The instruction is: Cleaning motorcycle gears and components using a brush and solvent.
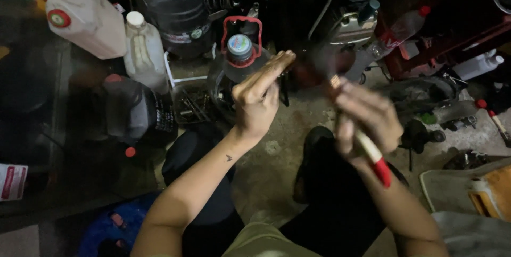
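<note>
Item: brush-like tool (367, 150), held in the right hand (367, 121). Pale shaft with a red handle end; a metal ferrule shows near the upper end at the fingertips. Long axis runs diagonally, red end pointing down and toward the person's right, the working end pointing up and left toward a blurred dark reddish object (319, 68) between the two hands. The working tip itself is too blurred to make out.

Right hand: fingers closed around the middle of the tool's shaft; heavily motion-blurred.

Left hand (258, 100): raised, fingers straight and pressed together, pointing up and to the right. Its fingertips are next to the dark reddish object; whether it grips that object cannot be told. A small dark mark shows on the wrist.

Surroundings, on a stained concrete floor (266, 172):
- Clear water jug (239, 57) with a red carrying handle, just beyond the left hand.
- White plastic jerrycan (80, 14) with a red cap, far left corner.
- Translucent plastic bottle (143, 49) with a white cap, beside the jerrycan.
- Black corrugated hose (175, 6), behind the bottle.
- Clear bottle with red cap (402, 28), lying tilted, far right side.
- Dark shoe (311, 156), below and between the hands.
</note>
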